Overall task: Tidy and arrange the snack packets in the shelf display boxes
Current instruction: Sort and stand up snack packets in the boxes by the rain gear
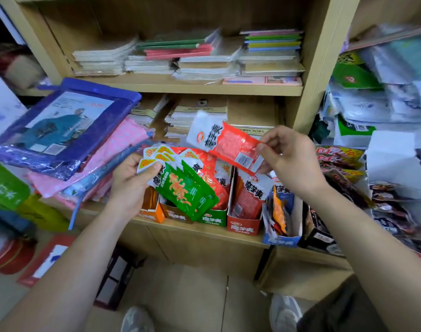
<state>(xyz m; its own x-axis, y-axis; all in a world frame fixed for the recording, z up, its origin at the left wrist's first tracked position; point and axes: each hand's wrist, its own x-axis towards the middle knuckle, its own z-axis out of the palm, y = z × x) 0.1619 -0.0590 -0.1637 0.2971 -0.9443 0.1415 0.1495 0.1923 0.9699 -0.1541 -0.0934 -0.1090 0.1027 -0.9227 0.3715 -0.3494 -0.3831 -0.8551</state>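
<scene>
While fingers (154, 168) of our left hand (128, 185) clamp fanned green packets (187, 195) by their tops, our right hand (290, 159) pinches a red packet (231, 144) that slants, white end up-left.

One head-worn wide-angle view looks forward and down, close to the shelf (322, 68); shoes (284, 310) show at 6 o'clock.

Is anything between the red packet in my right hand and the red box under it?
Nothing visible. The red packet pinched by the right hand hangs above the red box; the left hand holds its fan of packets over the green box beside it.
</scene>
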